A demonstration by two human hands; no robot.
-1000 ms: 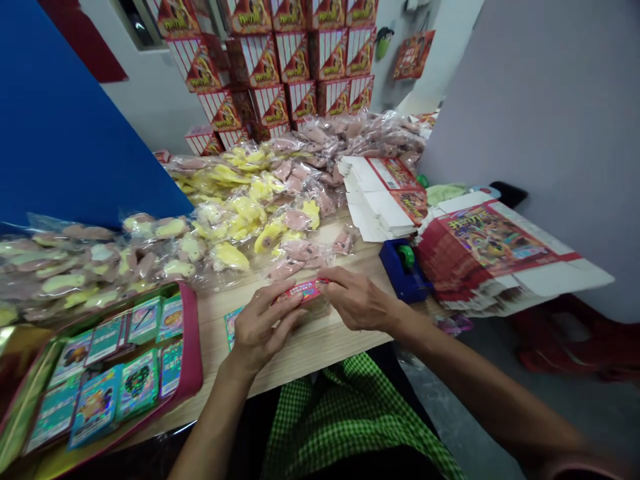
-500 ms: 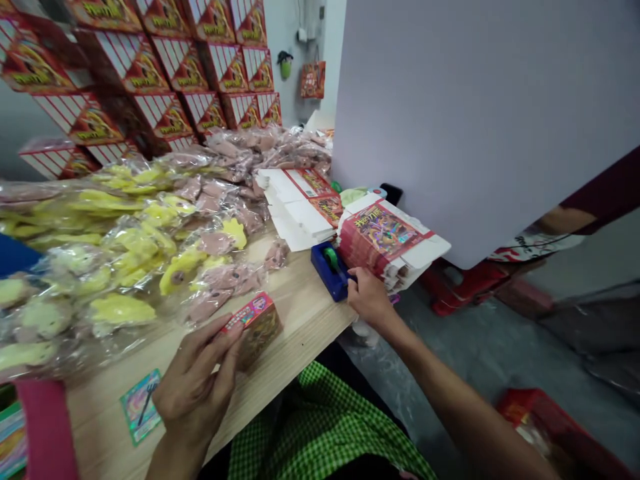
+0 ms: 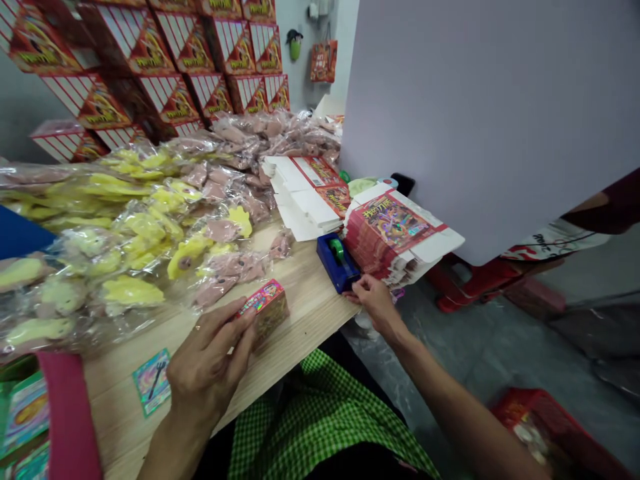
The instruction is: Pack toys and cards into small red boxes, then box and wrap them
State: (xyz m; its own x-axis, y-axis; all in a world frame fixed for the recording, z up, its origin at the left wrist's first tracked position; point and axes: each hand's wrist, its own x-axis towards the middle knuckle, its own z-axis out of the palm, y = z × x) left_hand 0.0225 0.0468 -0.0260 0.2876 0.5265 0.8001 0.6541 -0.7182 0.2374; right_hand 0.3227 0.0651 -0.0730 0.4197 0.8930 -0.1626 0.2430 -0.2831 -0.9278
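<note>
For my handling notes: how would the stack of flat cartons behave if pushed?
Likely to slide and fan out: the stack of flat cartons lies unbound. Each sheet looks stiff, but the overhanging end may tip.

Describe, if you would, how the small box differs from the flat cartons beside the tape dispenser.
The small box is folded and held in the left hand, while the flat cartons lie unfolded in a stack. The box is far smaller than the stack. Both carry bright print.

Stacked cartons [image 3: 185, 47] cut off at the top
</note>
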